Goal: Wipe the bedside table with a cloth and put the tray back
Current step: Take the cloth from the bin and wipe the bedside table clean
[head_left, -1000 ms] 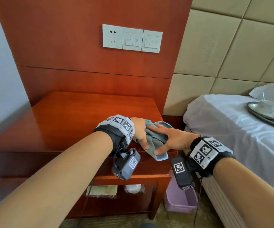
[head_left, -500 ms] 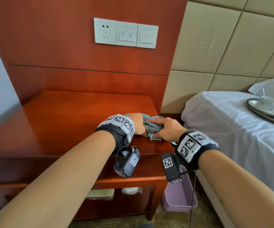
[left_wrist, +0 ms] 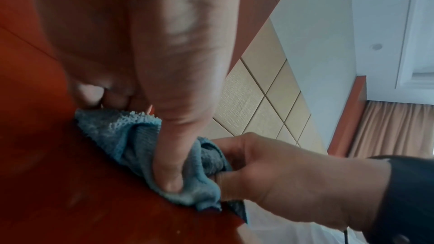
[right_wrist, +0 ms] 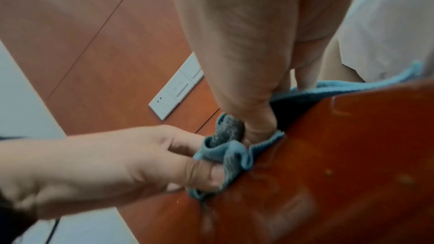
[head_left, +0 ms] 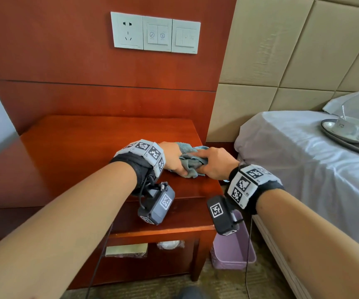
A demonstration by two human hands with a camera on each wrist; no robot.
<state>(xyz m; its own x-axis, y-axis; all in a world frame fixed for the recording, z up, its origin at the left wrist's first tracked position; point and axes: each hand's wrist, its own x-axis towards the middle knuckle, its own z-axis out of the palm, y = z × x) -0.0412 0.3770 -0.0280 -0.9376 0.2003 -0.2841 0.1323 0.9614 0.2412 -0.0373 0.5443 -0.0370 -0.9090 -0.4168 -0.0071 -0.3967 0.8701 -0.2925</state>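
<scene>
A bunched blue cloth (head_left: 190, 160) lies on the right part of the red-brown bedside table (head_left: 77, 152), near its right edge. My left hand (head_left: 173, 157) grips the cloth from the left, thumb pressed into its folds (left_wrist: 169, 179). My right hand (head_left: 214, 161) pinches the same cloth (right_wrist: 231, 152) from the right with curled fingers. A dark oval tray (head_left: 351, 143) carrying a glass cup with a spoon and a saucer rests on the white bed at the far right.
The bed (head_left: 292, 169) stands right of the table with a narrow gap between. A lilac bin (head_left: 232, 253) sits on the floor in that gap. Wall sockets (head_left: 154, 33) are on the wood panel above. The table's lower shelf holds small packets (head_left: 126, 250).
Both hands have gathered the spread cloth into a bunch and slid it a little farther back on the table; the right hand went from flat on the cloth to pinching it.
</scene>
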